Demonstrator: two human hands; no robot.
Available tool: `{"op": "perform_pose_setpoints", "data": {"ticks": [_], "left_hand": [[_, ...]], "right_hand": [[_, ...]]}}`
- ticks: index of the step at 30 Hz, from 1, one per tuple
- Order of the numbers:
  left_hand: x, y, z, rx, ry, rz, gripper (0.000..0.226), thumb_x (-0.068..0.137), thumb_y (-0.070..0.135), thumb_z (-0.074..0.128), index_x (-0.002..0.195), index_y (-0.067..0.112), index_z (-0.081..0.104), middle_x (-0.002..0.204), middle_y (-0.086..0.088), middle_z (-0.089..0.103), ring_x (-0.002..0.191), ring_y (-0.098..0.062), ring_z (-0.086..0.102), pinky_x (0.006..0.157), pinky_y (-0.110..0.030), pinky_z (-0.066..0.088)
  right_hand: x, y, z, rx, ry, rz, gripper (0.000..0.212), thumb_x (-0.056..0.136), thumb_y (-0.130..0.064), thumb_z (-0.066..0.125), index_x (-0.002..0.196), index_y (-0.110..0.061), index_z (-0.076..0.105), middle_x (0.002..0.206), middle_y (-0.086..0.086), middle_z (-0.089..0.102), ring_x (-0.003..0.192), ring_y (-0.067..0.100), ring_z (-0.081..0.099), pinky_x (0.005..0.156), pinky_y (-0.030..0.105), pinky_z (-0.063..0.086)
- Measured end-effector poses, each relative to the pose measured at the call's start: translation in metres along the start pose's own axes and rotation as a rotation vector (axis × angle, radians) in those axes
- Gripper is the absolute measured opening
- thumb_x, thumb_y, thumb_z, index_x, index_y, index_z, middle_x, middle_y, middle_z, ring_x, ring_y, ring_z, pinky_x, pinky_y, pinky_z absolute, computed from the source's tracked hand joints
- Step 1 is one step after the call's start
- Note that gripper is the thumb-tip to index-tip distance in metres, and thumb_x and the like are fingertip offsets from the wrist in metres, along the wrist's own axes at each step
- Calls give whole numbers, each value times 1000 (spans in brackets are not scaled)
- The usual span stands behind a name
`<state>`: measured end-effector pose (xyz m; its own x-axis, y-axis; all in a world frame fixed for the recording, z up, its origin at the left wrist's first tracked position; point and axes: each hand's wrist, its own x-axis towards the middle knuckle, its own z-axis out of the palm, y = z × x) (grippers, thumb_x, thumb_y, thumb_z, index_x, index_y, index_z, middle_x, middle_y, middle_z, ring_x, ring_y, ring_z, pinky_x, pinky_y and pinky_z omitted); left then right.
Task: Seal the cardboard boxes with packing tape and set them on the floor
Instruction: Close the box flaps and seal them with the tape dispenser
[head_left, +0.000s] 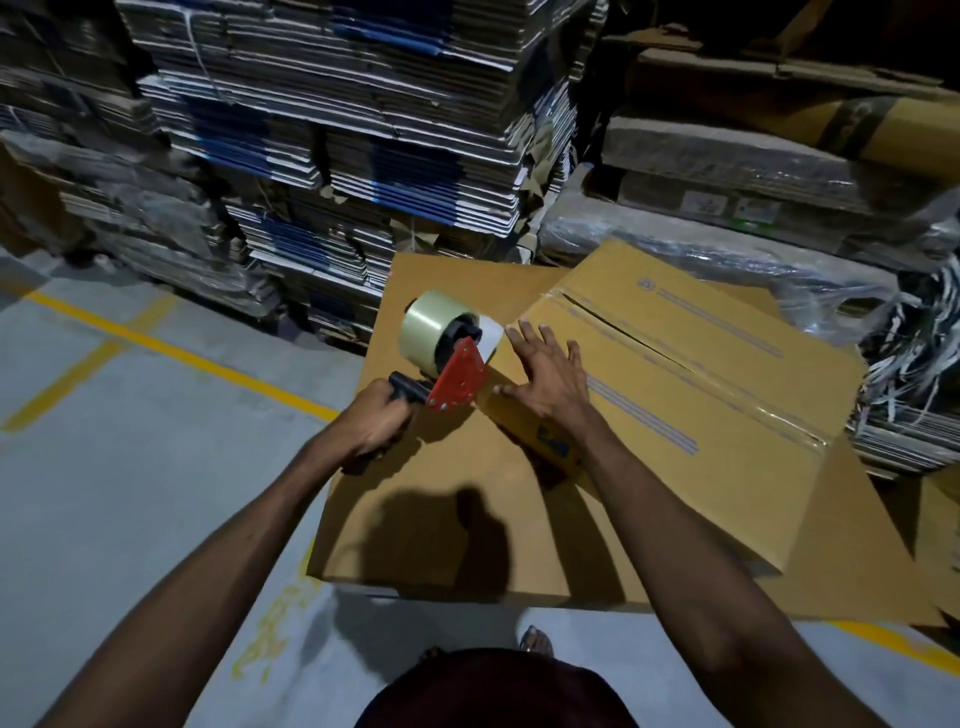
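Left hand (375, 421): I see it gripping the red-framed tape dispenser with clear roll (447, 345), frame centre. Right hand (545, 376): flat, fingers spread, on the brown cardboard box (691, 374), centre-right. Seam part-taped; flooring pending.

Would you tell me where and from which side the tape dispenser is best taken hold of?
Grip the tape dispenser by its black handle, from the near-left end, as the left hand does. The handle juts toward the person; the roll and red plate face the box.
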<state>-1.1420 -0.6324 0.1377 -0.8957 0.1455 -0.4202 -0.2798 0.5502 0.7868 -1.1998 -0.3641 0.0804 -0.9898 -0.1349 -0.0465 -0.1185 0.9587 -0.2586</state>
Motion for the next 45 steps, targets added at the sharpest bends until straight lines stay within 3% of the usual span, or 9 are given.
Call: {"op": "perform_pose_setpoints", "data": {"ticks": [10,13,18,24,30,34,37,40,45], "left_hand": [[2,7,15,99,30,-23,16,96,20,45,97,11,58,71,-8,53,53,-21,42,47,-28,33],[3,11,14,138,35,-16,17,96,22,45,96,10,58,74,-9,55,57,-21,43,49,-31,34],[5,12,14,172,43,18,18,98,21,45,91,12,58,73,-8,57,56,-22,46,51,-31,38],[9,7,19,290,78,70,22,93,12,53,73,21,47,70,-4,53,61,-21,48,54,-28,35],[13,7,13,349,55,120,13,93,13,56,82,20,53,75,-4,59,69,-23,55,58,-30,37],[7,-11,20,380,46,102,21,93,11,54,75,21,48,71,-3,54,65,-23,50,54,-31,34],[6,-31,26,383,85,93,14,91,14,55,78,17,54,73,-5,60,69,-28,58,57,-32,40],[10,-42,24,393,96,88,10,93,13,54,83,15,56,73,-2,59,68,-23,57,59,-31,41],[15,-64,10,513,101,24,12,92,18,57,86,7,55,74,-7,55,75,-33,59,56,-33,37]], "right_hand": [[-3,-2,-18,353,-148,65,120,69,-74,79,166,-38,18,174,-10,2,161,21,-3,126,61,-4],[-13,-23,-43,849,-258,129,133,61,-76,84,167,-32,15,174,-3,14,159,23,16,125,49,20],[-19,-72,-28,956,-6,319,165,33,-96,78,166,-21,14,163,6,38,147,32,38,119,55,38],[-36,-70,-15,899,216,223,97,52,-89,79,125,-28,62,113,-4,71,105,19,67,90,47,59],[-47,-67,-24,877,259,204,77,58,-80,83,107,-22,70,95,-6,72,92,16,68,69,26,50],[-54,-69,-8,730,197,216,96,56,-98,68,117,-25,68,109,2,72,107,24,67,90,46,58],[-66,-80,-17,558,98,146,108,69,-87,71,148,-16,50,150,14,54,144,31,42,126,49,25],[-69,-76,-25,466,45,109,108,75,-79,72,157,-17,39,164,12,37,152,31,29,126,47,17],[-60,-45,-27,317,31,6,90,80,-77,71,154,-31,47,161,2,46,147,23,43,115,45,40]]}}
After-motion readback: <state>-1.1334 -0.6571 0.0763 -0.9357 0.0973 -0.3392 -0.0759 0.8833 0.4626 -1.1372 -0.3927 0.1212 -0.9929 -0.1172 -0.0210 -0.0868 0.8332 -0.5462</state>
